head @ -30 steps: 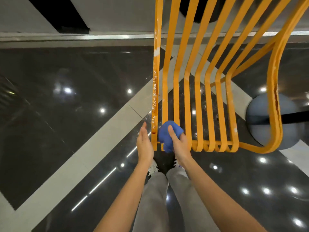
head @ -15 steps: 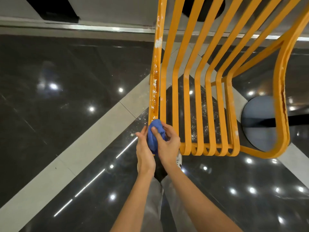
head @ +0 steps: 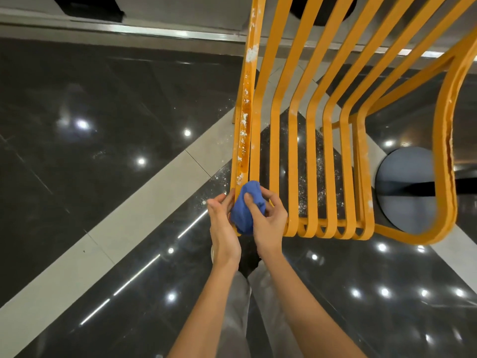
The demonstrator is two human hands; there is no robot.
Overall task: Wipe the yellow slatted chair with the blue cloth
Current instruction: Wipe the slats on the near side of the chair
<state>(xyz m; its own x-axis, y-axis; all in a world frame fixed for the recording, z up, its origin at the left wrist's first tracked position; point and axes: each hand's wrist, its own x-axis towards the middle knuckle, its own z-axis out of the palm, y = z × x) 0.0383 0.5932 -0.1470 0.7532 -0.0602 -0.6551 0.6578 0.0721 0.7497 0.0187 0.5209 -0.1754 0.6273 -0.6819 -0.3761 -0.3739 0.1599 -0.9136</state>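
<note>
The yellow slatted chair (head: 311,140) stands right in front of me, its slats running away from its near edge. White specks and brown stains cover its leftmost slat (head: 244,125). A bunched blue cloth (head: 245,210) sits around the near end of that slat. My right hand (head: 268,218) grips the cloth with curled fingers. On the slat's left side my left hand (head: 222,223) lies with straight fingers against the slat and the cloth.
A glossy black floor (head: 103,104) with pale diagonal bands lies all around. White crumbs dot the floor under the chair. A round grey base (head: 405,189) shows at the right behind the chair's armrest loop. My grey trouser legs (head: 245,313) are below my arms.
The cloth and my right hand have shifted left from the second slat to the leftmost slat. My left hand has closed in against the slat and cloth.
</note>
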